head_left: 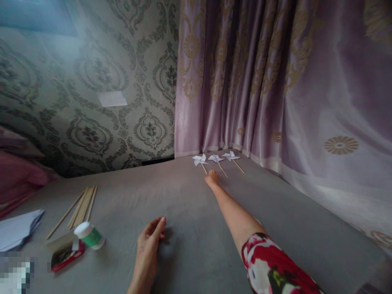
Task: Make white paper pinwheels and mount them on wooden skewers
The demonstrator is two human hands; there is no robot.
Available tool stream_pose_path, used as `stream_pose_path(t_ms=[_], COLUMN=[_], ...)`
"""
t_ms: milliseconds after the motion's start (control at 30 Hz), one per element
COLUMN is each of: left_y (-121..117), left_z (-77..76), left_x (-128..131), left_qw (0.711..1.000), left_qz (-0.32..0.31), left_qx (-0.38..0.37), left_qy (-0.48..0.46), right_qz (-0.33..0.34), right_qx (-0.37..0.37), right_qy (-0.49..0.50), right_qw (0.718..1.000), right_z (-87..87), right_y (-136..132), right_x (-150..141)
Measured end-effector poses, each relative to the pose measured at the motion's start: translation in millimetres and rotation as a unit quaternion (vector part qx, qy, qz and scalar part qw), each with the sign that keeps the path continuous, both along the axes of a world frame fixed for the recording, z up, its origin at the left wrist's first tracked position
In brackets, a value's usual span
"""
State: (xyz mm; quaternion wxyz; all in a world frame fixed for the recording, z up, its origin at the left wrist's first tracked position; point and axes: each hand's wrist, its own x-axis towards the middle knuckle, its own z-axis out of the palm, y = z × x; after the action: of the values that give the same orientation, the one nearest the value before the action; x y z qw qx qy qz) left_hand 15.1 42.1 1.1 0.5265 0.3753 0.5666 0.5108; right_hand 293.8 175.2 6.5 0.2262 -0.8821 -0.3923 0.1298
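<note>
My right hand [212,178] reaches far across the grey surface, its fingers closed around the lower end of a thin wooden stick. At the top of that stick is a white paper pinwheel [200,160], lying flat. Two more pinwheels lie just to its right, a middle pinwheel [216,159] and a right-hand pinwheel [230,156], each on its own stick. Nearer to me, my left hand [152,234] hovers over or rests on the surface. Its fingers are curled in with the thumb against them, and nothing shows between them.
At the left lie several wooden sticks [82,206], a white-capped bottle with a green label [90,235] and an open red box [67,254] with dark contents. White paper sheets [20,228] are at the left edge. A purple curtain [211,114] hangs behind the pinwheels, beside the patterned wall [101,134].
</note>
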Motion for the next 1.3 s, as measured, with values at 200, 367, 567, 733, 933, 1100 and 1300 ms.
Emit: stream_pose_path(t_ms=[200, 367, 567, 733, 933, 1100, 1300], left_y=[0.5, 0.0, 2.1, -2.0, -10.3, -3.5, -12.7], left_z=[-0.1, -0.1, -3.1, -1.9, -3.8, -16.9, -13.1], left_x=[-1.2, -1.0, -0.3, 1.9, 6.5, 7.9, 11.2], left_qw=[1.0, 1.0, 1.0, 0.997, 0.989, 0.976, 0.97], left_qz=[-0.006, -0.019, -0.02, -0.041, -0.048, -0.059, -0.091], left_qx=[0.001, 0.014, 0.02, 0.06, 0.105, 0.14, 0.144], left_qy=[0.004, -0.005, -0.01, 0.026, 0.091, 0.153, 0.172], right_qz=[0.001, 0.032, 0.222, 0.367, 0.478, 0.485, 0.498], right_qx=[0.028, 0.057, 0.078, 0.097, 0.099, 0.114, 0.147], right_qy=[-0.008, -0.02, 0.008, 0.044, 0.005, -0.017, -0.019], right_qw=[1.0, 0.998, 0.972, 0.924, 0.873, 0.867, 0.854], right_z=[5.3, 12.1, 12.1, 17.3, 13.7, 0.0, -11.9], right_y=[-15.2, -38.7, -88.8, -142.2, -181.9, -190.2, -194.4], right_x=[-6.5, -18.7, -63.4, -103.9, -121.9, -121.8, -117.8])
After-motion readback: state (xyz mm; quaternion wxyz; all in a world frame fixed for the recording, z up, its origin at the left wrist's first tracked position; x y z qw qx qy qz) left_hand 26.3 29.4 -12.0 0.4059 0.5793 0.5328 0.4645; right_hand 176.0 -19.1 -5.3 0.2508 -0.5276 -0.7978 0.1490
